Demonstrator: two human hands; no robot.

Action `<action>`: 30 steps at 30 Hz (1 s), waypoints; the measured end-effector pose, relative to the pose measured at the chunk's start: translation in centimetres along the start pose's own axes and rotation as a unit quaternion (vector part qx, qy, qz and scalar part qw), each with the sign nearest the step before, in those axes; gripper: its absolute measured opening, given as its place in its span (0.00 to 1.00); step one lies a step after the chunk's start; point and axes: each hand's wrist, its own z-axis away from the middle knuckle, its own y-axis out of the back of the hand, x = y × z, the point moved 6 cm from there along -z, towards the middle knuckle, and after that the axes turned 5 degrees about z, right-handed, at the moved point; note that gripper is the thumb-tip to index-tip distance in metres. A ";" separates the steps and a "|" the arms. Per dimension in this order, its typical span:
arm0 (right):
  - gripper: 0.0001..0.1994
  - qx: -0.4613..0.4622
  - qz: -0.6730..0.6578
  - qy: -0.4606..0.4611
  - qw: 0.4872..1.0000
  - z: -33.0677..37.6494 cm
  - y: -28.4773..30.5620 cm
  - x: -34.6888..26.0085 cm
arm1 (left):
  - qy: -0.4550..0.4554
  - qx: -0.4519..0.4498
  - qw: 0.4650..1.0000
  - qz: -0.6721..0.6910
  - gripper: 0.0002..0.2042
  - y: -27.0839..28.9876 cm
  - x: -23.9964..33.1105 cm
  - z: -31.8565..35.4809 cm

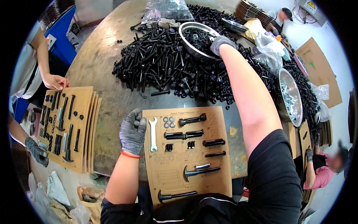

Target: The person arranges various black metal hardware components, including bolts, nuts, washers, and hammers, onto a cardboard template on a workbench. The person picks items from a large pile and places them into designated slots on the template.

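My left hand (133, 131), in a grey glove with a red band at the wrist, grips the upper left edge of a printed cardboard sheet (160, 194). On that sheet lie an open-end wrench (153, 134), several washers (169, 122), black bolts (192, 119), small black screws (169, 147), a silver pin (202, 166) and black T-shaped parts (201, 172). My right arm stretches far forward. Its gloved right hand (222, 44) reaches over the rim of a round metal bowl (183, 39) of dark washers (199, 36). The fingers curl down among the washers, their tips hidden.
A large heap of black bolts (149, 59) surrounds the bowl on the metal table (106, 67). Another metal bowl (290, 98) with silver pieces stands right. At left, a co-worker's hand (56, 81) touches stacked loaded cardboard sheets (84, 127). Another person (320, 170) works at right.
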 end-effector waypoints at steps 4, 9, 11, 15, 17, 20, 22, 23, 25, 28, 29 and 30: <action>0.29 0.132 -0.004 0.014 0.991 8.6 2.9 -3.2 | 0.031 0.007 0.999 -0.011 0.16 1.2 0.0 0.3; 0.25 0.215 -0.069 0.011 0.974 9.2 2.8 -1.9 | 0.027 0.009 1.000 -0.004 0.16 0.8 -0.9 0.1; 0.21 0.235 -0.083 0.035 0.968 9.2 3.0 -2.0 | 0.009 0.013 1.000 -0.020 0.15 0.8 -0.8 0.1; 0.15 0.337 -0.228 0.191 0.893 9.9 2.4 -0.1 | -0.036 0.015 0.996 -0.077 0.15 0.8 0.3 -0.2; 0.10 0.325 -0.217 0.279 0.877 16.2 1.0 -1.4 | -0.105 0.025 0.988 -0.109 0.16 1.6 1.7 0.7; 0.07 0.214 -0.236 0.439 0.840 29.1 -4.9 -1.5 | -0.172 -0.057 0.962 -0.206 0.18 0.5 7.5 3.0; 0.08 0.122 -0.199 0.513 0.826 34.7 -10.5 -1.6 | -0.200 -0.120 0.943 -0.236 0.20 -0.1 9.2 5.8; 0.10 0.072 -0.168 0.513 0.839 36.6 -12.9 -1.5 | -0.204 -0.163 0.935 -0.239 0.20 -0.8 9.7 6.8; 0.13 -0.019 -0.084 0.466 0.881 38.4 -16.8 -1.6 | -0.213 -0.252 0.912 -0.242 0.20 -2.1 10.3 8.6; 0.13 -0.039 -0.068 0.408 0.910 38.2 -18.4 -0.9 | -0.246 -0.303 0.882 -0.265 0.17 -3.6 9.6 10.8; 0.12 -0.026 -0.104 0.372 0.922 38.0 -18.3 -0.4 | -0.258 -0.318 0.870 -0.275 0.17 -4.0 9.5 11.4; 0.12 -0.019 -0.104 0.377 0.920 37.8 -18.2 -0.1 | -0.257 -0.340 0.859 -0.285 0.17 -4.4 9.1 11.7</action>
